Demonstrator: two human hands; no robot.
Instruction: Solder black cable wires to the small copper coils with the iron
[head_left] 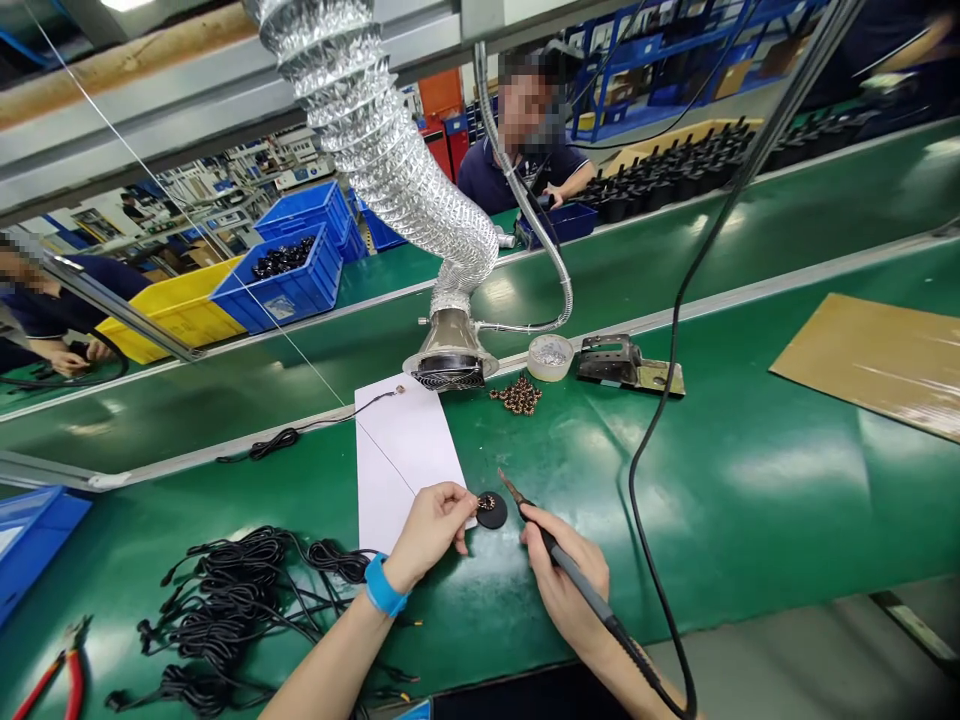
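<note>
My right hand (564,575) is wrapped around a soldering iron (574,570), its tip pointing up and left, a little apart from a round black disc (493,513). On that disc lies a small ring-shaped part (486,502) with copper-coloured segments. My left hand (435,522), with a blue band at the wrist, is pinched closed at the disc's left edge. A thin solder wire (300,350) hangs from the upper left and runs into it. The fingertips are at the ring part; whether they also grip it is hidden.
A pile of copper-coloured ring parts (521,396) lies below a fume duct (450,350), beside a round tub (550,357) and an iron stand (630,367). Black cables (232,600), red-handled pliers (64,665), white paper (401,460) and cardboard (877,360) surround the workspace. Co-workers (517,150) sit beyond.
</note>
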